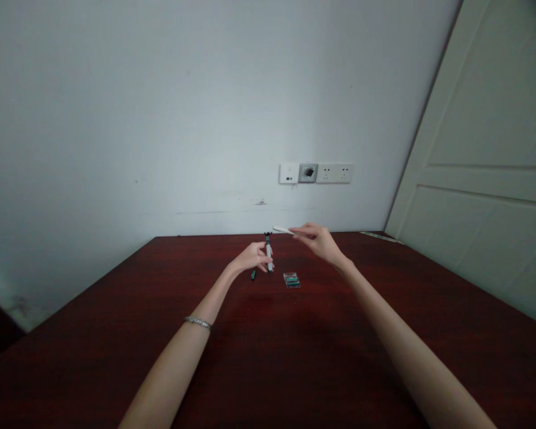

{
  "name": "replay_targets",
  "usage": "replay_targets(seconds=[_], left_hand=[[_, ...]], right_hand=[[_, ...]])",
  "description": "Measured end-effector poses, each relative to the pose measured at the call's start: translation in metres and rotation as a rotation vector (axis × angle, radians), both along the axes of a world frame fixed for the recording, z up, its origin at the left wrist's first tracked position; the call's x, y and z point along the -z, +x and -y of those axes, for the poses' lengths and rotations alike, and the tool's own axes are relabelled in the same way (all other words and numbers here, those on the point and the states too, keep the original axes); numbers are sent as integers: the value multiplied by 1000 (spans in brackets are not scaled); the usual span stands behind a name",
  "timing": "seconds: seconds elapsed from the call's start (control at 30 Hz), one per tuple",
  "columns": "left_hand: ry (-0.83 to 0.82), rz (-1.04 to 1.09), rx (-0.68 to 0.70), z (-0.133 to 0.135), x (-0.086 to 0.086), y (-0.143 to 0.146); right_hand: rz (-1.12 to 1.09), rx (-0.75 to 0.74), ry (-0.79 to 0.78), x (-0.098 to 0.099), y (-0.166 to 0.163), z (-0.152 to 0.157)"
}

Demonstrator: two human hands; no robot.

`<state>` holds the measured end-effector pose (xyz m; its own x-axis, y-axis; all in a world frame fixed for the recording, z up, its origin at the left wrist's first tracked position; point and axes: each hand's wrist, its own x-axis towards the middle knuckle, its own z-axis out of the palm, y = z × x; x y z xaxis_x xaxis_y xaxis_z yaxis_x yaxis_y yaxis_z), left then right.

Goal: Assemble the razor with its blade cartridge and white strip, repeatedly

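Observation:
My left hand [253,257] is closed around a slim white-and-dark razor handle [268,255], held roughly upright. The handle's top ends in a small forked black head [268,235]. Between thumb and fingers, my right hand [316,239] pinches a thin, flat white strip [282,229] that points left, close to the black head but apart from it. Just below my left hand, a small green-and-black piece [253,275] lies on the table. A clear plastic case [292,280] with teal and dark parts inside rests between and below my hands.
The dark red wooden table [268,357] meets a white wall [183,119] at its back edge. Sockets and a switch plate [316,173] are on that wall. A pale panelled door [486,161] stands at right, and a thin patterned strip [381,237] lies at the back right.

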<state>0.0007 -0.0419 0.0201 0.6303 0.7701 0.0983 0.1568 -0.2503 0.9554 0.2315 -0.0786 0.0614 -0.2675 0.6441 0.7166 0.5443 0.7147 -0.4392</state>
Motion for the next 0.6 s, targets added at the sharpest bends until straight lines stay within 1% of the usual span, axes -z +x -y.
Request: replay_targets(seconds=[0.17,0.27,0.43,0.6], left_hand=[[-20,12,33,4,-3,6],[-27,6,49,6,-5,4],[-36,2,33,4,-6,-4],[-27,-31,34,3,-1,1]], right_hand=[[73,33,-9,7,-8,-2],[102,34,-15,8,-3,-5],[55,65,-41,9,11,-7],[39,30,-28,7,-1,-2]])
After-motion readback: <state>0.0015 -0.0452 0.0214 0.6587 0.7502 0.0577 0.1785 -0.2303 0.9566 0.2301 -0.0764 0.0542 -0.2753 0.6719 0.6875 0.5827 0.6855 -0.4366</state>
